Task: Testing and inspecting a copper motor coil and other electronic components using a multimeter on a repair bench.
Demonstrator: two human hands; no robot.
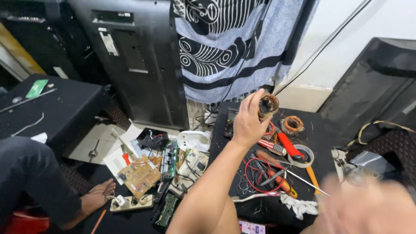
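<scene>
— What's the left hand doing?

— It's raised over the black table, fingers wrapped around a small copper-wound coil.

— And the right hand?

— Low in the near corner, blurred; I can't tell its grip.

— What's on the table?

— A second copper coil, a red-handled screwdriver, a roll of tape, and tangled red wire.

— On the floor?

— Several circuit boards beside a white housing, near another person's bare foot.

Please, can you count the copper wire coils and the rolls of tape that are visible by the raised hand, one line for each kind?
Copper wire coils: 2, one held in the left hand at, one lying on the black table at
Tape rolls: 1
Total: 3
</scene>
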